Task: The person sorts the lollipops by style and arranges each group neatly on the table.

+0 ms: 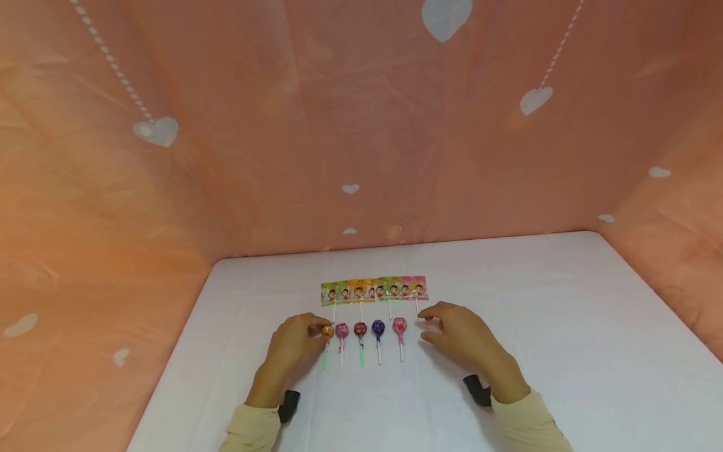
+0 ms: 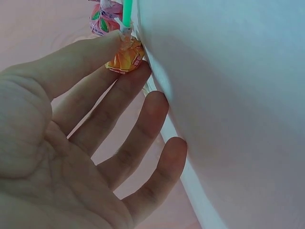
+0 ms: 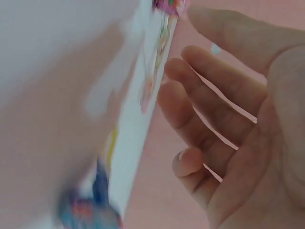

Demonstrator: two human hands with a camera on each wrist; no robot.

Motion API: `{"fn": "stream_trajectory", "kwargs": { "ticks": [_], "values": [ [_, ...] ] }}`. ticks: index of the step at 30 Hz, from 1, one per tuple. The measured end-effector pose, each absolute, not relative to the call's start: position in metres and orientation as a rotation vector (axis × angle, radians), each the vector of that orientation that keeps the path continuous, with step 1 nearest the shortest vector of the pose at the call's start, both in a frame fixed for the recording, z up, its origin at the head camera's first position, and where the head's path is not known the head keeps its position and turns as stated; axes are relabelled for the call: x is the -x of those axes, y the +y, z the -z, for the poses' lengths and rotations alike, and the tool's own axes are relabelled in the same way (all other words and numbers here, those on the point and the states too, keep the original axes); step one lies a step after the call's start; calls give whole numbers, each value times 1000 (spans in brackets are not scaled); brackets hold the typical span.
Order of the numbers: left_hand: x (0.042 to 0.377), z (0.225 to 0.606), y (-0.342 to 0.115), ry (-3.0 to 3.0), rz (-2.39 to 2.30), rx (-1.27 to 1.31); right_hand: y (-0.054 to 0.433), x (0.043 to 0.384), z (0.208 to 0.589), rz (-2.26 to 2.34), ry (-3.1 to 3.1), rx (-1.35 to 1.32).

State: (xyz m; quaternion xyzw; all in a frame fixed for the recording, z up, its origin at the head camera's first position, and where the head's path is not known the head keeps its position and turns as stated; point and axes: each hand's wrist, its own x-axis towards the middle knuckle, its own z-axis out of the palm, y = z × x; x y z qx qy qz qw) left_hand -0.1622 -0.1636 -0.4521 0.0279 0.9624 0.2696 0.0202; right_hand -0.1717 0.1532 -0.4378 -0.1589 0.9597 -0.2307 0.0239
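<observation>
My left hand (image 1: pixel 295 342) pinches the orange-wrapped lollipop (image 1: pixel 327 331) by its head, thumb on one side and fingertips on the other. Its green stick (image 2: pixel 127 12) shows in the left wrist view. To its right lie a pink-purple lollipop (image 1: pixel 341 331), a red one (image 1: pixel 360 329), a dark purple one (image 1: pixel 378 328) and a pink one (image 1: pixel 399 325), heads away from me. Just right of the pink lollipop hovers my right hand (image 1: pixel 463 336), fingers relaxed and bent, with nothing between them.
Behind this row lies a line of flat lollipops in green, orange and pink packets (image 1: pixel 360 291), sticks toward me. A blurred blue wrapped thing (image 3: pixel 90 212) shows in the right wrist view. The white table (image 1: pixel 536 301) meets an orange cloth (image 1: pixel 395 157) with white hearts.
</observation>
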Motion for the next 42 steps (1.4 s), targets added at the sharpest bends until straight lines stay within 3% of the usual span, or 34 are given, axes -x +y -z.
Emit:
{"fn": "stream_trajectory", "kwargs": {
  "ticks": [6, 18, 42],
  "values": [
    [161, 454, -165, 2981, -856, -96, 190, 161, 436, 583, 3052, 599],
    [160, 454, -163, 2996, -849, -108, 232, 151, 441, 547, 3048, 538],
    [161, 454, -166, 3013, -856, -136, 245, 157, 445, 709, 2945, 419]
  ]
}}
